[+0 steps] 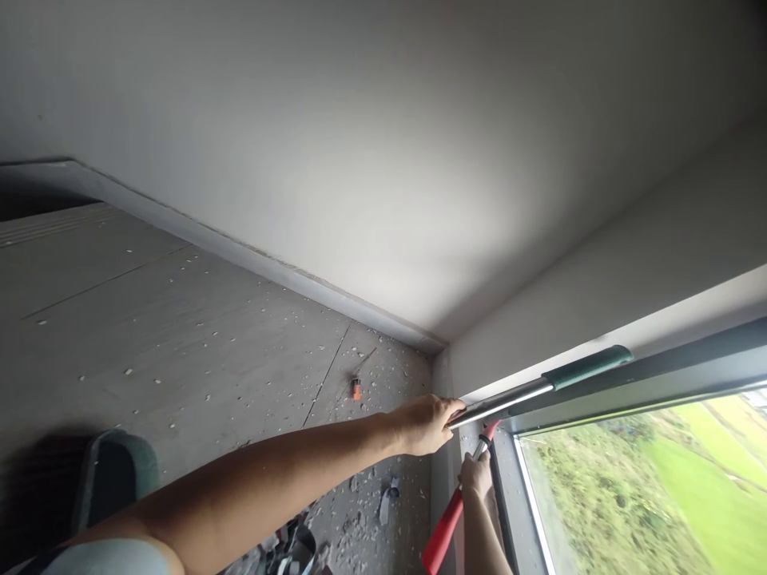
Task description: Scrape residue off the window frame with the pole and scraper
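Beside littered floor (252,319) and window (635,487), left fingers (454,405) grip pole (509,402), right fingers (484,461) red tool (443,531).

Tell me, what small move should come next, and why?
Perhaps ease the red-handled tool a little along the window frame with the right hand: its upper tip appears close to the frame's corner, and the left hand grips a green-ended pole.

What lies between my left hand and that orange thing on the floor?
In the head view, the stretch between your left hand and the orange thing shows just chip-strewn grey floor.
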{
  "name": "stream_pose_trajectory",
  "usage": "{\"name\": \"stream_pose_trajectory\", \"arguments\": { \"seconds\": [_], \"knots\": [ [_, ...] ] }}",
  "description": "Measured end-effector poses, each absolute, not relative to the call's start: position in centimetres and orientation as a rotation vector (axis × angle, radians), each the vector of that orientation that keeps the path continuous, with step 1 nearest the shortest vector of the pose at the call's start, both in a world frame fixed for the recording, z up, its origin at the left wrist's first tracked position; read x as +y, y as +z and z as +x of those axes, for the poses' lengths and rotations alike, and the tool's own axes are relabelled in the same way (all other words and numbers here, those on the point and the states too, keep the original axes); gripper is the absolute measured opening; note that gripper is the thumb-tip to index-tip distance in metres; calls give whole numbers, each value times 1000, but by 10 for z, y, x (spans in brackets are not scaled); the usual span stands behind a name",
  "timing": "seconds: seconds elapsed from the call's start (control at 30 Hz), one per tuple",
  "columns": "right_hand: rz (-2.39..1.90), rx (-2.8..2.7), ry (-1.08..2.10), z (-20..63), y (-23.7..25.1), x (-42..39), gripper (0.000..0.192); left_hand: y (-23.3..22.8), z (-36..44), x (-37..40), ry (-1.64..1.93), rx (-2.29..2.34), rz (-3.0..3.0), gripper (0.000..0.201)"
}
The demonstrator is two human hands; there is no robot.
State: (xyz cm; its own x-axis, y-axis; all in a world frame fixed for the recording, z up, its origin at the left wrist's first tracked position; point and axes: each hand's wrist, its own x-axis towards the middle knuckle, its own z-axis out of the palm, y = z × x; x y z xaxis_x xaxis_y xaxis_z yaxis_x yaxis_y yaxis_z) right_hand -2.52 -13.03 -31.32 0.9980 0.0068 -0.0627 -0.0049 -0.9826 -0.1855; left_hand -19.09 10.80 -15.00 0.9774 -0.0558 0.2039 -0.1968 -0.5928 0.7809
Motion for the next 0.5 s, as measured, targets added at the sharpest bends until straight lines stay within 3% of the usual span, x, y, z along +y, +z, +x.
{"name": "stream_pose_trajectory", "arguments": {
  "seconds": [0.3,0.4,0.5],
  "knots": [
    [-2134,11,354,-41,-282,-181,41,-148,-189,110,149,-197,2170,44],
    [-2403,-36,256,-32,-261,-196,43,-147,-188,107,142,-179,2169,45],
    [-2740,-1,194,-24,-253,-196,30,-146,-189,105,150,-161,2177,45]
  ]
}}
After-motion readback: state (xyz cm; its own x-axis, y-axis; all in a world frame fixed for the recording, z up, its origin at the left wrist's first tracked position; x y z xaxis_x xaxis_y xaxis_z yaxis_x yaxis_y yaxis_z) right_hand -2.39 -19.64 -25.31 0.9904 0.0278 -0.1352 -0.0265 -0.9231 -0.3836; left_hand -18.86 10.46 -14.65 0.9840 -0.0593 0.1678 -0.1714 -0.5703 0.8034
